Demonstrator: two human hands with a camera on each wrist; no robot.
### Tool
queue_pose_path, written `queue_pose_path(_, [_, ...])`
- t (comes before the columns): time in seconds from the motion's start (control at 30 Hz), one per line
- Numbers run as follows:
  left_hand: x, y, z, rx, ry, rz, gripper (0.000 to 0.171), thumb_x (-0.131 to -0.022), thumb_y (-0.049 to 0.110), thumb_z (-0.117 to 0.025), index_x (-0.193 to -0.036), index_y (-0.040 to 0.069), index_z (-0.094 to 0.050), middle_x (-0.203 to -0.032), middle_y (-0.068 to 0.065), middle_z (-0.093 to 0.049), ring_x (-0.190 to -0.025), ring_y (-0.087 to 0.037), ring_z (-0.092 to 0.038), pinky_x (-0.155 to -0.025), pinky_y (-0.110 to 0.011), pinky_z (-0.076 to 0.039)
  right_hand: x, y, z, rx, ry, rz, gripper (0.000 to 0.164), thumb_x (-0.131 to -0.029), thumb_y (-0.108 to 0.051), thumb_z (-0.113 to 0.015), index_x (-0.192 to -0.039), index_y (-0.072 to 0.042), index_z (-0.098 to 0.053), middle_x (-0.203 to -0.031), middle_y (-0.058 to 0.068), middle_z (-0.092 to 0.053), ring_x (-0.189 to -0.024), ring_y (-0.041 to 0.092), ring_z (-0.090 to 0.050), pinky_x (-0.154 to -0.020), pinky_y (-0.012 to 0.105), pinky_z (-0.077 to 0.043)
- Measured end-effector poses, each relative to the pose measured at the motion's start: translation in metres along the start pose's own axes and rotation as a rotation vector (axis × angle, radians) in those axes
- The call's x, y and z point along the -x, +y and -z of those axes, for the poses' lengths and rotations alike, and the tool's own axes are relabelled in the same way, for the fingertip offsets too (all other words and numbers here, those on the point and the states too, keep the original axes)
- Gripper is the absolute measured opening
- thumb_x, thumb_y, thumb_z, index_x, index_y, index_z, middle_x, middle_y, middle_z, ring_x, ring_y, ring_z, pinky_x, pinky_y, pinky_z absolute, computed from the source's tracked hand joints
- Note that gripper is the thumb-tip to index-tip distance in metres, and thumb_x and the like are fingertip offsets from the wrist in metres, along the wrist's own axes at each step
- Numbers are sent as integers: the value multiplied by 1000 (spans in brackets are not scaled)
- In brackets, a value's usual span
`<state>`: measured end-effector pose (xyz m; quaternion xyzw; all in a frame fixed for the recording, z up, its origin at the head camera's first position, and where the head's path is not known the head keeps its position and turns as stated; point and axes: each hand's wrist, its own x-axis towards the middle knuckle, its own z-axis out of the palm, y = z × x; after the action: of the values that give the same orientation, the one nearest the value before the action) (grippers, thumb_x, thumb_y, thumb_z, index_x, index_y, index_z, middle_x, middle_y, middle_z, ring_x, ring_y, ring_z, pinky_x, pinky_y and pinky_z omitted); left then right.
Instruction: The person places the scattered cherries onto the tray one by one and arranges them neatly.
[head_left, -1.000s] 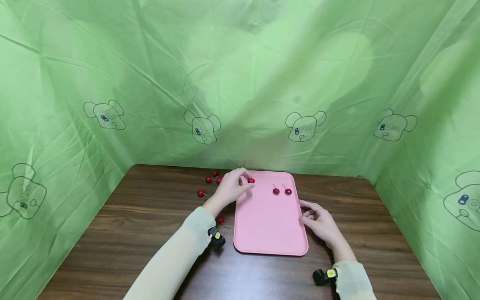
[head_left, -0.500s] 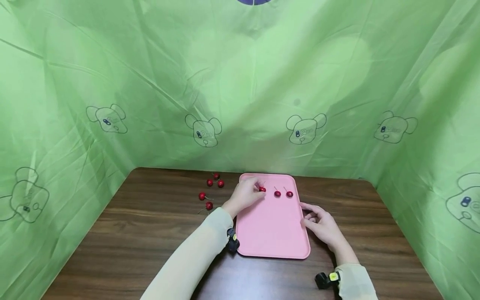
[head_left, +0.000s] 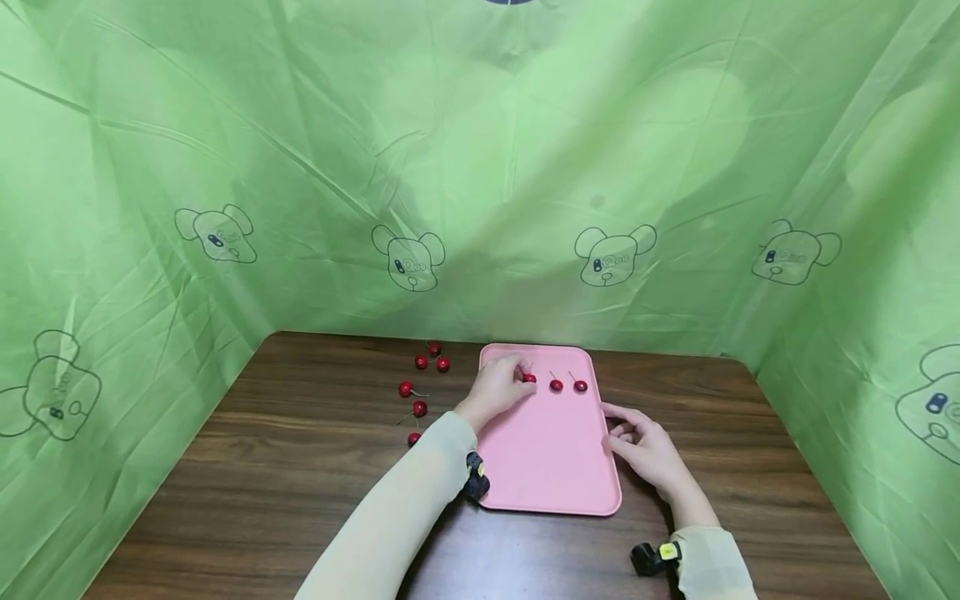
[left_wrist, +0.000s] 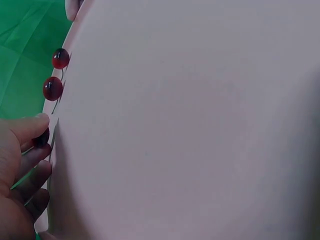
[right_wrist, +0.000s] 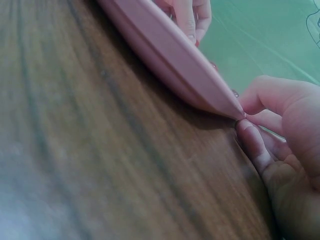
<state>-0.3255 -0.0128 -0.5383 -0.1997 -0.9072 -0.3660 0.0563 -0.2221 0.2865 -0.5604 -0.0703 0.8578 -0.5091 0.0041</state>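
With thumb and fingertips my left hand (head_left: 495, 390) pinches a red cherry (head_left: 530, 378) with a thin stem, low over the far part of the pink tray (head_left: 551, 458). The left wrist view shows this cherry (left_wrist: 41, 138) partly hidden between thumb and fingers. To its right, two more cherries, a nearer one (head_left: 556, 386) and a farther one (head_left: 581, 386), sit in a row on the tray, stems pointing away. My right hand (head_left: 647, 450) holds the tray's right edge; in the right wrist view its thumb and finger (right_wrist: 251, 137) meet at the pink rim.
Several loose cherries (head_left: 406, 389) with stems lie on the brown wooden table (head_left: 300, 450) left of the tray, one partly behind the left sleeve (head_left: 405, 492). A green curtain (head_left: 480, 183) with printed bear heads encloses the table's back and sides.
My left hand has carried its cherry rightward across the tray's left rim to beside the two lying cherries, then slowed there. The right hand has stayed at the tray's edge.
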Motion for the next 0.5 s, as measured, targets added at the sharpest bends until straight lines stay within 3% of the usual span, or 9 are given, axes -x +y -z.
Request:
queue_pose_path(0.3, [0, -1, 0, -32, -6, 13, 22, -92, 20, -89, -102, 9, -73, -94, -5, -73, -83, -13, -58, -81, -30, -51, -1, -5, 1, 23, -1, -17, 56, -96, -6, -80, -150, -9, -66, -134, 14, -69, -97, 17, -65, -81, 23, -54])
queue_pose_path(0.5, [1, 3, 1, -41, 2, 12, 22, -90, 19, -90, -101, 8, -74, -95, -7, -74, -84, -15, -59, -82, -32, -51, 1, -5, -1, 4, 2, 9, 56, -95, -4, -80, -149, -5, -66, -135, 17, -69, -96, 15, -66, -80, 22, -55])
